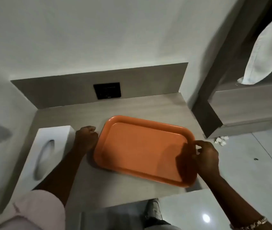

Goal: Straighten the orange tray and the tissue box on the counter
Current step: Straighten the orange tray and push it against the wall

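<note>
The orange tray (141, 151) lies askew on the desk (68, 113), its right end over the edge. Left hand (86, 136), fingers curled closed, touches the tray's left rim; right hand (205, 156) pinches the right rim. The tissue box (49, 146) lies tilted at the left

bare counter (75, 117) strip behind orange tray (141, 150), tissue box (49, 151) blocking left side, backsplash (65, 92) closing rear

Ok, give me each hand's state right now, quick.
Left hand: curled closed against the left edge of the orange tray; whether it has a grip cannot be told.
Right hand: fingers pinched on the tray's right rim.
</note>
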Demonstrator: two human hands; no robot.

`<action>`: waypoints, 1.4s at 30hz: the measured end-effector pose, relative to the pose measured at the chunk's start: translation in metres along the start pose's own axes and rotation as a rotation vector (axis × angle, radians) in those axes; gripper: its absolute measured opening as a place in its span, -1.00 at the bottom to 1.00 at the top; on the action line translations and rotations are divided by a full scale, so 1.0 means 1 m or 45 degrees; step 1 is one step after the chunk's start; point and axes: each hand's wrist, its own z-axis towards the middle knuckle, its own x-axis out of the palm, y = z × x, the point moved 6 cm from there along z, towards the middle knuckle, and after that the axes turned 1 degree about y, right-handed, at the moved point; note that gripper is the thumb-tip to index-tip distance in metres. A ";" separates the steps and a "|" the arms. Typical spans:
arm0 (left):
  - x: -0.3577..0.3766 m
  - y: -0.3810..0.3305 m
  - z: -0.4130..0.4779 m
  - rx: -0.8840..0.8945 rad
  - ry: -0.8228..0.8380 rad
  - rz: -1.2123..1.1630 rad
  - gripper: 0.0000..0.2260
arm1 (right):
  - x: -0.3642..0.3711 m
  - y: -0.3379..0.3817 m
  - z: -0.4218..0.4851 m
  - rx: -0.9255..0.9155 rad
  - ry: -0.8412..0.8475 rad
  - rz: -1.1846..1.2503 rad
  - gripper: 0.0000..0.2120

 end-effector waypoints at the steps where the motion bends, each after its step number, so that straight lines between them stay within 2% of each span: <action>1: 0.002 0.002 0.001 -0.042 0.000 -0.026 -0.71 | 0.002 -0.006 0.003 0.049 0.005 0.025 -0.68; 4: 0.005 0.002 -0.007 -0.091 -0.007 -0.083 -0.71 | 0.005 -0.012 0.004 0.179 0.033 0.067 -0.74; 7: 0.009 -0.010 -0.010 -0.028 0.030 -0.134 -0.73 | 0.008 -0.014 0.010 0.279 0.031 0.123 -0.92; 12: 0.004 -0.015 -0.012 -0.028 -0.010 -0.228 -0.72 | 0.007 -0.006 0.020 0.247 0.053 0.224 -0.77; 18: 0.001 0.006 0.000 -0.129 -0.069 -0.375 -0.71 | 0.004 0.023 0.076 0.129 0.062 0.151 -0.88; 26: 0.010 0.024 0.013 -0.194 -0.144 -0.357 -0.76 | 0.030 0.053 0.132 0.065 0.164 0.032 -0.81; 36: 0.009 0.024 0.012 -0.177 -0.208 -0.253 -0.79 | 0.048 0.050 0.137 0.086 0.224 0.046 -0.84; 39: 0.004 0.014 0.003 -0.163 -0.160 -0.288 -0.80 | 0.047 0.050 0.133 0.118 0.204 0.084 -0.84; 41: 0.001 -0.004 -0.010 -0.042 -0.148 -0.183 -0.88 | 0.044 0.052 0.127 0.119 0.196 0.091 -0.70; 42: 0.002 -0.013 -0.019 0.037 -0.157 -0.093 -0.81 | 0.044 0.056 0.121 0.072 0.203 0.082 -0.59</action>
